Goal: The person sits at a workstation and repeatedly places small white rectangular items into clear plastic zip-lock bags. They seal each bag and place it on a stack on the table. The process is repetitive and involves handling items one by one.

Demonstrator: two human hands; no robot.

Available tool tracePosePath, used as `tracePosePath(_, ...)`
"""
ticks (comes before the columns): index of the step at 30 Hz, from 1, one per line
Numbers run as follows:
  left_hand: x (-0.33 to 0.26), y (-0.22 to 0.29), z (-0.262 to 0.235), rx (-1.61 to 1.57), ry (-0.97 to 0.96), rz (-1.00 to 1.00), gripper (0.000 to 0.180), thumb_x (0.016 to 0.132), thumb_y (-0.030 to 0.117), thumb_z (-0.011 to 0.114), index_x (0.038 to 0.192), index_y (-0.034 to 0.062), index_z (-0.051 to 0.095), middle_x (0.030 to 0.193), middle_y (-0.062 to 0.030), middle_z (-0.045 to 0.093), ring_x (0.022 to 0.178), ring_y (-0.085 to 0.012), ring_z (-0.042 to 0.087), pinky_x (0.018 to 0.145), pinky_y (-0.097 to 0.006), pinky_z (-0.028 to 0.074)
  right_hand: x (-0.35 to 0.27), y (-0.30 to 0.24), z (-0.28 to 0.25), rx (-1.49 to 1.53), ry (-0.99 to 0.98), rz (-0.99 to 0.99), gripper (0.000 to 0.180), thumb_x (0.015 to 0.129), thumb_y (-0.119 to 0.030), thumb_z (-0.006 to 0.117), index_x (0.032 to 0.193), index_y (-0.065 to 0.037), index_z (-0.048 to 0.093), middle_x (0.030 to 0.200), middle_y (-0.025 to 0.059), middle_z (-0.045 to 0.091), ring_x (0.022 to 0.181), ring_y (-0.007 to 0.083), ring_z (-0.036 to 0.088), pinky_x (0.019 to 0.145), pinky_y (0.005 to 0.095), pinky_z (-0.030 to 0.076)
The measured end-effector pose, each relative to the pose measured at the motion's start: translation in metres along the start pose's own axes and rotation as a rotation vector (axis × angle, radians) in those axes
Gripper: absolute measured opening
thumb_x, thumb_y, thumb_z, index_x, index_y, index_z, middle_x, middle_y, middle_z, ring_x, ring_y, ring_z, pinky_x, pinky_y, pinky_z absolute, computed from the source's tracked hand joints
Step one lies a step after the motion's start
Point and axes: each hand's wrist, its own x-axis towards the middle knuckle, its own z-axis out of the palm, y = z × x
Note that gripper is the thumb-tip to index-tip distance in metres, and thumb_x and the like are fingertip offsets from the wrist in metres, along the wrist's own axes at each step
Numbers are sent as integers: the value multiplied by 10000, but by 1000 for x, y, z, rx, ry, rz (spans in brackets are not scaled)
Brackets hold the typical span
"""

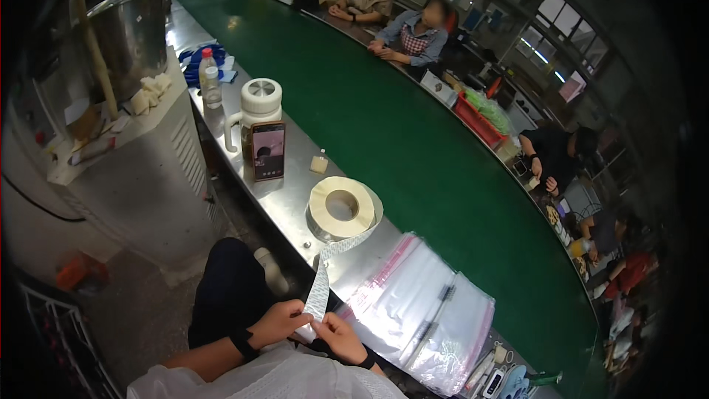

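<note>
Pinching strip [317, 295] nr flat-stacked clr bags [417, 309]

Pretty clearly a factory-type workshop, packing-line style. There's a long green belt [325, 103] running down the room, people [425, 37] sitting along its far side, and a steel bench [277, 210] on the near edge with a fat cream-colored roll [318, 207] and stacked clear plastic bags [399, 310]. Big vented machine cabinet [148, 170] off left, too.

Matt paper roll [318, 207], glossy plastic bags [399, 309], metal ledge [289, 198]
</note>
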Motion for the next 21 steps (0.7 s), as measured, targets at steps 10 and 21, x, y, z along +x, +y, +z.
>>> tracePosePath(10, 34, 0, -2, 3, -298, -60, 185, 892, 204, 557, 925, 23, 557, 770, -5, 579, 643, -38, 527, 533, -187, 427, -13, -3, -7, 113, 106, 138, 134, 914, -136, 509, 903, -10, 552, 826, 7, 567, 755, 70, 496, 679, 219, 408)
tracePosePath(21, 50, -5, -19, 105, -317, 57, 192, 834, 216, 616, 852, 36, 553, 742, -33, 546, 614, -94, 517, 533, -251, 420, 2, -26, 4, 268, 227, 102, 105, 919, -98, 514, 954, -12, 561, 860, -2, 583, 788, 52, 497, 704, 190, 393)
